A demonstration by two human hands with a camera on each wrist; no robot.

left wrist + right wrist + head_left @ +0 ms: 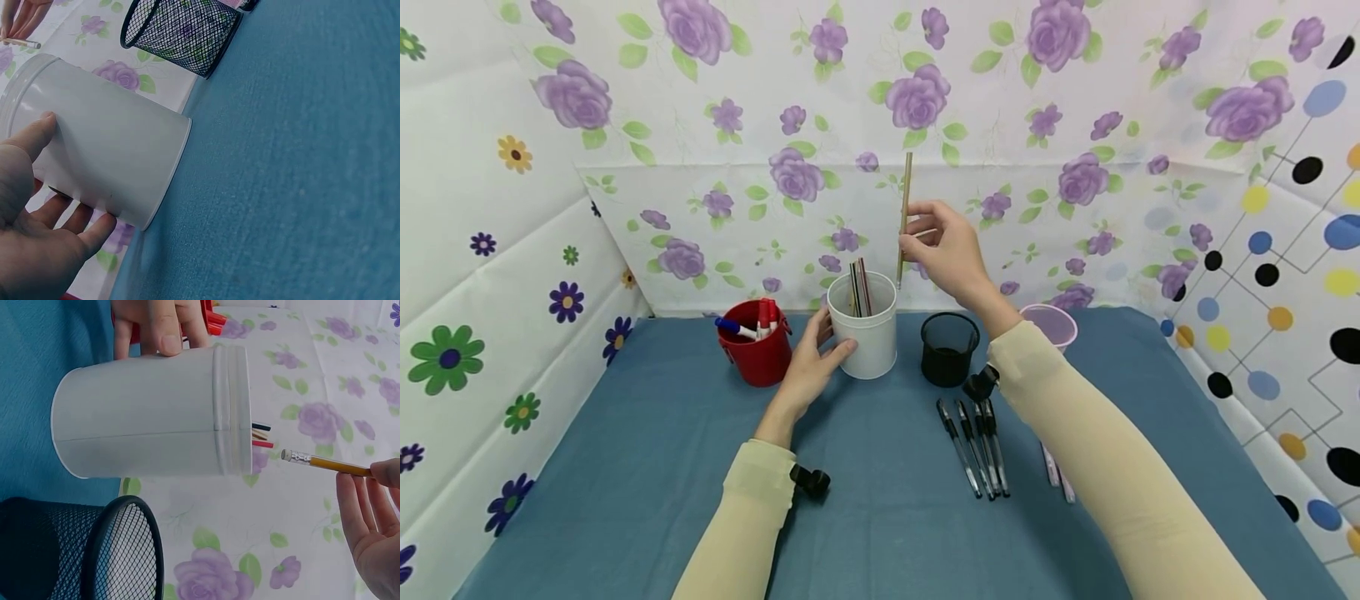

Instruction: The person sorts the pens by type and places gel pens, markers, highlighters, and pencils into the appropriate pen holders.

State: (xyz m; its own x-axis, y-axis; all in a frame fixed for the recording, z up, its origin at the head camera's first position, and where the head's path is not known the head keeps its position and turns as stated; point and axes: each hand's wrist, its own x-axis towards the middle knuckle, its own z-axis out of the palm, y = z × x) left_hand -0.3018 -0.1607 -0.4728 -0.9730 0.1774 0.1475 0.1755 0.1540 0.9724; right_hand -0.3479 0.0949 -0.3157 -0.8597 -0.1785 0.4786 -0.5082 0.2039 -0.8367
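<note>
Fingers of a right hand (946, 250) pinch a yellow pencil (337, 465), eraser down; below them, fingers of the left hand (811, 362) curl partway around a white canister (872, 346) of pencils (861, 293)

"Where is the right hand (946, 250)?"

"Up high, above the left hand (812, 358). Its thumb (912, 247) and bent fingers (351, 509) make a pinch."

"And the left hand?"

"It's lower. Its thumb is in front, and its fingers bend round at the back, with a big gap between."

"What about the arms?"

"The left arm (737, 517) and right arm (1112, 450) both reach forward and lean in behind the hands."
</note>
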